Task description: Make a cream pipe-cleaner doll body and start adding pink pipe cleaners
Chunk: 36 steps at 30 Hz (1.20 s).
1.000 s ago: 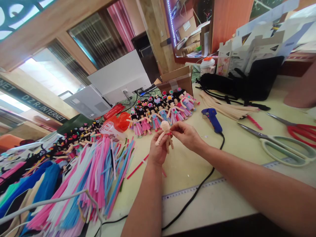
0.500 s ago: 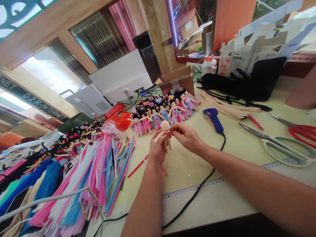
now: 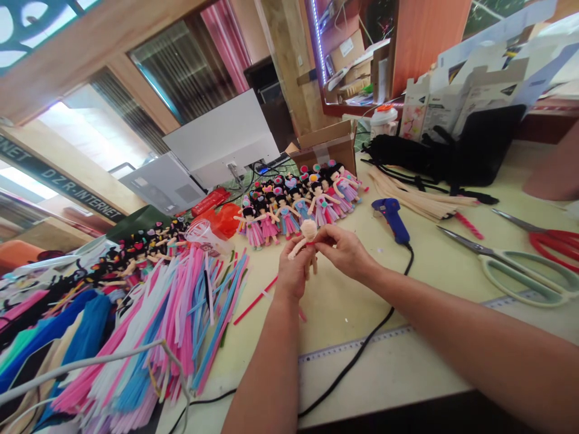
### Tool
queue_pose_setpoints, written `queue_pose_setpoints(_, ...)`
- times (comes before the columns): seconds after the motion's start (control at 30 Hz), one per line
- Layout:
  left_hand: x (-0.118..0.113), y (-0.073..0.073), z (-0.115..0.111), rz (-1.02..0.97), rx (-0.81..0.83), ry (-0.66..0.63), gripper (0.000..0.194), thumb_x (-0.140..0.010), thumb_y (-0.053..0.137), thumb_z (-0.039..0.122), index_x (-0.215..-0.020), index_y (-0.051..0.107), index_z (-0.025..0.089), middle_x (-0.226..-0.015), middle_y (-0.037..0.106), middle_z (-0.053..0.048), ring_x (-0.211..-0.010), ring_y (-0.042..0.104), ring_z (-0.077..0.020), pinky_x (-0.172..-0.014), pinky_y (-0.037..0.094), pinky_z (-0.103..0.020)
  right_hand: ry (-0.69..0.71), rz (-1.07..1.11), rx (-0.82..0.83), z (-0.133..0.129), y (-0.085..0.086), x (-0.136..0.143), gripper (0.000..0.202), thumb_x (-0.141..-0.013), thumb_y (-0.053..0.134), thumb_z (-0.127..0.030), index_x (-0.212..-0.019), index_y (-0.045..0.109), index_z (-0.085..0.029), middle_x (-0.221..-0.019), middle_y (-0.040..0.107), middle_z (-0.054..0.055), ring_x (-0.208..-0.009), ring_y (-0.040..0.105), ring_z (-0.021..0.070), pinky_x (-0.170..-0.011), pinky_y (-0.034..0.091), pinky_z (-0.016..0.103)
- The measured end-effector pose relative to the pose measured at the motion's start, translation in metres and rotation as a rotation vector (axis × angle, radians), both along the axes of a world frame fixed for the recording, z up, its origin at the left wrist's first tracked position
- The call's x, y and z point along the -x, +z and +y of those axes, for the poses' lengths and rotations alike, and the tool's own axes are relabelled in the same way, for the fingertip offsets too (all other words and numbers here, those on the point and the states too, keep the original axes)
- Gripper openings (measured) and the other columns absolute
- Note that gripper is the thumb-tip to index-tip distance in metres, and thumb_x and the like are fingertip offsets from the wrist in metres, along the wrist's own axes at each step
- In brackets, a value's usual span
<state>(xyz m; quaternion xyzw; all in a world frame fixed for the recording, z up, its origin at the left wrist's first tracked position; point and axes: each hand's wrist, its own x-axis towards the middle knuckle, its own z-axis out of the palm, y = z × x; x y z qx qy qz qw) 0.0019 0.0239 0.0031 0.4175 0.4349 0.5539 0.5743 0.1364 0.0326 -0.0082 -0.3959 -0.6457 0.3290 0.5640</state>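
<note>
A beige pipe-cleaner doll with a round head and thin limbs stands upright between my hands over the table. My left hand is closed around its body from the left, one doll arm sticking out above the fingers. A short red pipe cleaner crosses the doll just below its head. From the right, my right hand pinches at that red piece with thumb and fingertips; its end is hidden in the grip. Another red pipe cleaner lies on the table left of my left hand.
Finished dolls stand behind my hands. Pipe cleaners are heaped at left. On the right lie a blue glue gun with its black cord, beige pipe cleaners, and scissors. A ruler runs along the front.
The doll has shifted slightly right and stands more upright. The red piece now sits closer against it below the head. Both hands keep their grips.
</note>
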Motion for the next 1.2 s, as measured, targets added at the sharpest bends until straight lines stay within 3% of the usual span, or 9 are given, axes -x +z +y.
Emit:
queue_pose_setpoints(0.17, 0.001, -0.004, 0.003, 0.068, 0.015, -0.054, 0.041, -0.061, 0.082, 0.036, -0.092, 0.064, 0.016, -0.074, 0.066, -0.001, -0.065, 0.062, -0.0136, -0.059, 0.044, -0.025, 0.039, 0.046, 0.064, 0.002, -0.003, -0.001, 0.001, -0.079, 0.057, -0.022, -0.078, 0.058, -0.021, -0.068, 0.063, -0.002, -0.064, 0.06, 0.0149, -0.06, 0.046, 0.027)
queue_pose_setpoints(0.37, 0.002, -0.002, 0.002, 0.089, 0.026, -0.07, 0.033, -0.063, 0.081, 0.037, -0.085, 0.067, 0.016, -0.072, 0.064, -0.001, -0.066, 0.06, -0.0127, -0.064, 0.044, -0.026, 0.031, 0.019, 0.046, 0.006, -0.007, -0.001, 0.004, -0.08, 0.059, -0.023, -0.077, 0.057, -0.021, -0.071, 0.061, 0.0, -0.066, 0.059, 0.0155, -0.062, 0.048, 0.029)
queue_pose_setpoints(0.53, 0.003, -0.001, 0.002, 0.156, 0.051, 0.043, 0.036, -0.063, 0.079, 0.031, -0.094, 0.064, 0.02, -0.077, 0.063, 0.001, -0.067, 0.058, -0.0117, -0.063, 0.043, -0.024, -0.096, -0.083, -0.052, 0.008, -0.009, -0.002, 0.007, -0.078, 0.063, -0.023, -0.072, 0.061, -0.021, -0.079, 0.055, 0.002, -0.069, 0.052, 0.0149, -0.061, 0.045, 0.027)
queue_pose_setpoints(0.77, 0.014, -0.005, 0.009, 0.338, 0.012, 0.177, 0.047, -0.062, 0.08, 0.024, -0.104, 0.057, 0.023, -0.079, 0.057, 0.002, -0.07, 0.059, -0.013, -0.059, 0.046, -0.023, -0.073, -0.12, 0.009, 0.014, -0.015, -0.004, 0.008, -0.072, 0.063, -0.02, -0.065, 0.058, -0.02, -0.071, 0.054, 0.0, -0.066, 0.05, 0.0144, -0.061, 0.042, 0.028)
queue_pose_setpoints(0.97, 0.026, -0.012, 0.017, 0.497, 0.053, 0.275, 0.047, -0.068, 0.075, 0.024, -0.109, 0.054, 0.025, -0.071, 0.054, 0.005, -0.059, 0.058, -0.0145, -0.053, 0.043, -0.024, -0.037, -0.166, 0.095, 0.016, -0.014, -0.009, 0.005, -0.068, 0.062, -0.02, -0.064, 0.059, -0.021, -0.068, 0.059, 0.0, -0.063, 0.051, 0.0138, -0.059, 0.041, 0.027)
queue_pose_setpoints(1.1, 0.028, -0.012, 0.017, 0.637, 0.02, 0.318, 0.039, -0.068, 0.076, 0.024, -0.104, 0.06, 0.024, -0.069, 0.055, 0.003, -0.065, 0.059, -0.0179, -0.066, 0.045, -0.029, 0.044, -0.21, 0.201, 0.021, -0.011, -0.021, 0.004, -0.066, 0.062, -0.022, -0.062, 0.061, -0.02, -0.062, 0.06, -0.001, -0.058, 0.051, 0.013, -0.054, 0.04, 0.026)
queue_pose_setpoints(1.2, 0.026, -0.005, 0.013, 0.694, -0.191, 0.366, 0.021, -0.066, 0.076, 0.016, -0.085, 0.068, 0.022, -0.081, 0.059, -0.003, -0.087, 0.059, -0.0224, -0.085, 0.043, -0.033, 0.129, -0.165, 0.249, 0.023, -0.007, -0.028, 0.007, -0.065, 0.065, -0.024, -0.06, 0.061, -0.021, -0.057, 0.058, -0.002, -0.053, 0.049, 0.0122, -0.048, 0.037, 0.025)
